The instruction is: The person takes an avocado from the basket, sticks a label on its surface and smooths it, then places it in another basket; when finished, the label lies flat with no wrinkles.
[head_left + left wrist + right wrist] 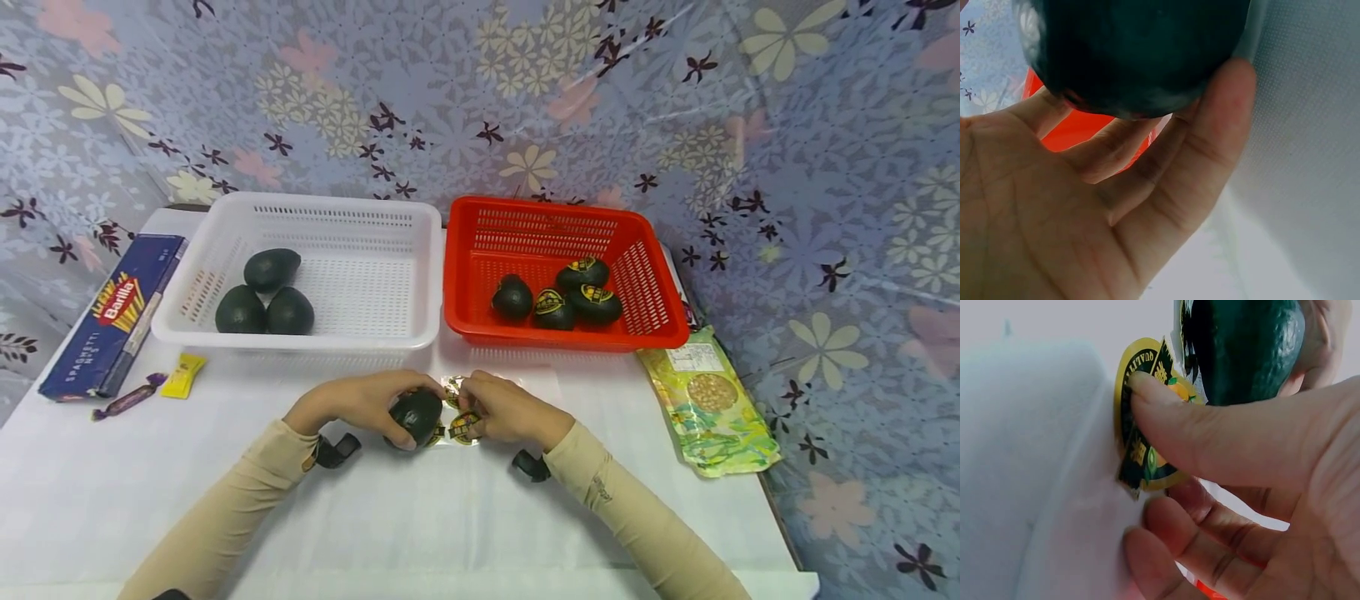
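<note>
My left hand point(367, 403) grips a dark green avocado point(417, 414) low over the white table, thumb on the near side and fingers around the far side. In the left wrist view the avocado point(1135, 56) fills the top of the picture. Just to its right, my right hand point(512, 408) pinches a black-and-gold oval sticker point(463, 428) marked with fruit pictures. The right wrist view shows the thumb pressed on this sticker point(1147, 419), the other fingers curled below. More such stickers point(453, 390) lie on a sheet under and between the hands, partly hidden.
Behind stand a white basket point(300, 342) holding three unlabelled avocados point(272, 270) and a red basket point(570, 337) with several avocados point(596, 305), most showing stickers. A spaghetti box point(112, 321) and two wrapped candies point(182, 376) lie left, a yellow-green food bag point(712, 408) right.
</note>
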Available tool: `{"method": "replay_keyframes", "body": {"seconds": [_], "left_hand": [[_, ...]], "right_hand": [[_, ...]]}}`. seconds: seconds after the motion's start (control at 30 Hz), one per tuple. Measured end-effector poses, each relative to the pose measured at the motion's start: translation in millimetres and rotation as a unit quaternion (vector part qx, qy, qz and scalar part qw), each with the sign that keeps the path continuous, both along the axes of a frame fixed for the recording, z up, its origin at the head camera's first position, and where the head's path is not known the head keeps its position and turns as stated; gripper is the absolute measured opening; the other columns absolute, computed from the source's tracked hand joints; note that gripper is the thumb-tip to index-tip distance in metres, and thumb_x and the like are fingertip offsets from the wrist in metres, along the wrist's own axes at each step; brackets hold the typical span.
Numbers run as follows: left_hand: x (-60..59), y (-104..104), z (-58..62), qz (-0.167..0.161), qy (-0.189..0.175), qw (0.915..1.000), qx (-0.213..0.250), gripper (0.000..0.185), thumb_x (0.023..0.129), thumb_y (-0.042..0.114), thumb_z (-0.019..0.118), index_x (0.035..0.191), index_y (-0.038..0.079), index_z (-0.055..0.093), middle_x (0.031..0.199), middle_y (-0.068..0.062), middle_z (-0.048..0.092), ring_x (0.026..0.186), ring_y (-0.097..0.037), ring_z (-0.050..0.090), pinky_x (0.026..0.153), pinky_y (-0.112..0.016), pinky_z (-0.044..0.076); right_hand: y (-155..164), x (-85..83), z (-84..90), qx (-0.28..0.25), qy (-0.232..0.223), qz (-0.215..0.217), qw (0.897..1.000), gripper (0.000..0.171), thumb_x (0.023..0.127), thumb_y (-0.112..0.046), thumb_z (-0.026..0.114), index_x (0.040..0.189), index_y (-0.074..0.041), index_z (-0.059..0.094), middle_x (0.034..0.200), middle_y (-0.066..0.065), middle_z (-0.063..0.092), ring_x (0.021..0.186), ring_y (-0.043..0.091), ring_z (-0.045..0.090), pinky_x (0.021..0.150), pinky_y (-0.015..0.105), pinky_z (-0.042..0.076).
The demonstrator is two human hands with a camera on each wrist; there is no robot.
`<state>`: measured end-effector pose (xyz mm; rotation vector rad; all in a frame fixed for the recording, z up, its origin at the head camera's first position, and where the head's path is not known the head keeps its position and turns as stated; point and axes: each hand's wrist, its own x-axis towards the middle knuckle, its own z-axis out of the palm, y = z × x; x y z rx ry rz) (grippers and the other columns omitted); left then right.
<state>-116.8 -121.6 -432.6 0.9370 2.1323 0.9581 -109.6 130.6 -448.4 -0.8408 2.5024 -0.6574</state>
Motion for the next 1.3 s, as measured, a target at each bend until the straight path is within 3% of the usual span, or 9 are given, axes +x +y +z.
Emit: {"method": "replay_keyframes", "body": {"seconds": [0.53,0.77,0.97,1.17,1.3], "left_hand": [[-0.2,0,1.4,0.010,-0.011,0.9999,0.001,0.067,0.078,0.014,0.083,0.138,0.010,0.054,0.132,-0.007,0.060,0.115,-0.022,0.056,0.102,-0.038,0.045],[1.7,-1,2.9,0.013,-0.013,0.9998,-0.007,0.067,0.078,0.014,0.083,0.137,0.011,0.053,0.132,-0.008,0.059,0.116,-0.023,0.055,0.102,-0.038,0.045],[1.7,-1,4.2,0.017,-0.016,0.9997,-0.007,0.067,0.077,0.014,0.083,0.137,0.011,0.054,0.131,-0.007,0.060,0.116,-0.023,0.055,0.101,-0.039,0.045],[3.1,-4,0.5,0.035,-0.024,0.9991,0.007,0.066,0.077,0.019,0.083,0.137,0.013,0.054,0.130,-0.008,0.062,0.116,-0.026,0.057,0.100,-0.040,0.047],[4.5,-6,-0.7,0.052,-0.069,0.9947,0.057,0.065,0.081,0.021,0.081,0.139,0.016,0.051,0.134,-0.009,0.060,0.115,-0.028,0.060,0.098,-0.039,0.049]], "right_hand": [[8,4.5,-1.8,-0.038,0.008,0.017,0.999,0.024,0.080,-0.006,0.081,0.082,-0.014,0.058,0.074,-0.005,0.054,0.073,0.008,0.049,0.069,0.023,0.040],[11,7.8,1.1,-0.057,-0.011,0.017,0.998,0.023,0.088,-0.014,0.077,0.093,-0.014,0.054,0.078,-0.006,0.055,0.075,0.007,0.052,0.071,0.022,0.042],[17,7.3,6.1,-0.087,-0.032,0.020,0.995,0.017,0.091,-0.013,0.074,0.102,-0.010,0.063,0.086,-0.003,0.067,0.077,0.004,0.056,0.073,0.020,0.049],[23,2.6,7.7,-0.131,-0.015,-0.035,0.991,0.004,0.091,-0.013,0.073,0.093,-0.010,0.073,0.082,0.000,0.068,0.077,0.006,0.055,0.072,0.021,0.048],[27,1.7,11.6,-0.146,-0.020,-0.076,0.986,0.006,0.094,-0.019,0.069,0.094,-0.013,0.071,0.086,0.000,0.068,0.084,0.009,0.058,0.080,0.027,0.050]]}}
